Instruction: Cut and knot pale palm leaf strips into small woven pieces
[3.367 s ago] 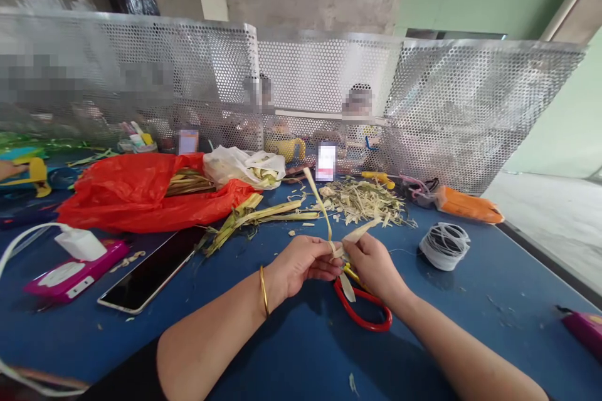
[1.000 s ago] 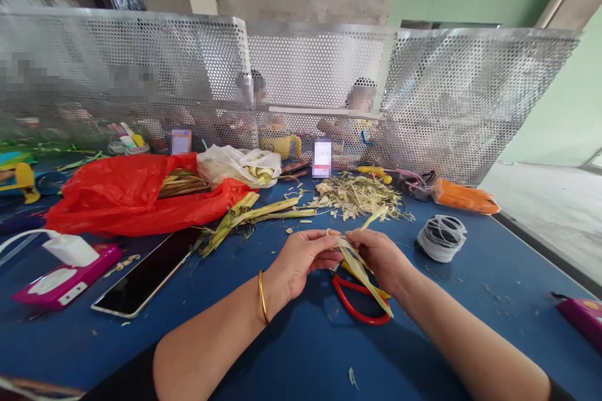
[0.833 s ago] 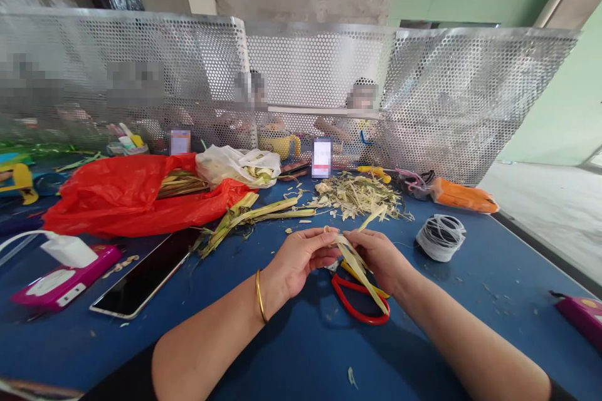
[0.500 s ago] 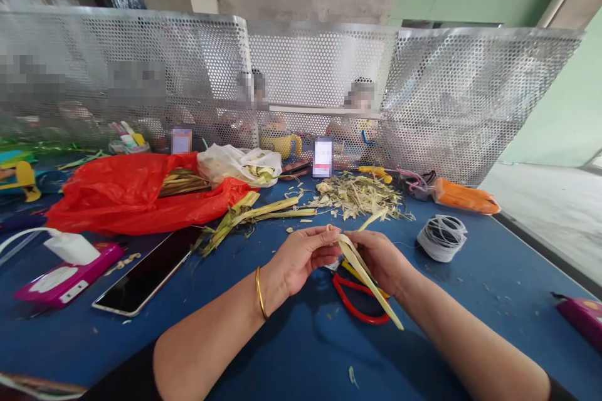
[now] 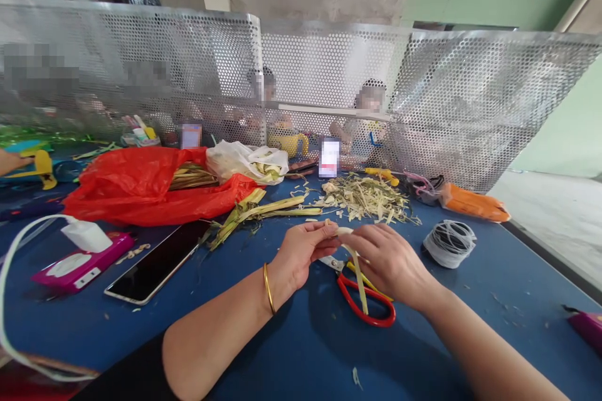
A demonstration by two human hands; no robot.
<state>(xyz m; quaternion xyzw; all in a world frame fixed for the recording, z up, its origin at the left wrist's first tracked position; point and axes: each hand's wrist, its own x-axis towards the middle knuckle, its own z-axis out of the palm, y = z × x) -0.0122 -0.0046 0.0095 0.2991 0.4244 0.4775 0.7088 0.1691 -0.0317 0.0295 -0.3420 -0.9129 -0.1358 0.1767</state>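
One pale plant-fibre strip (image 5: 360, 285) hangs over red-handled scissors (image 5: 376, 324) on the table (image 5: 291, 351), pinched by the left hand (image 5: 298, 254); the right hand (image 5: 392, 260) curls close against it, grip unclear. Gentle, even tension should avoid splitting it.

Soft, even light across my counter (image 5: 263, 351)
My hands (image 5: 392, 263) drop a soft-edged shadow toward its near edge; along the far edge the perforated screen (image 5: 324, 56) gleams, pixelation masks patches, and the wide view stretches the sides.
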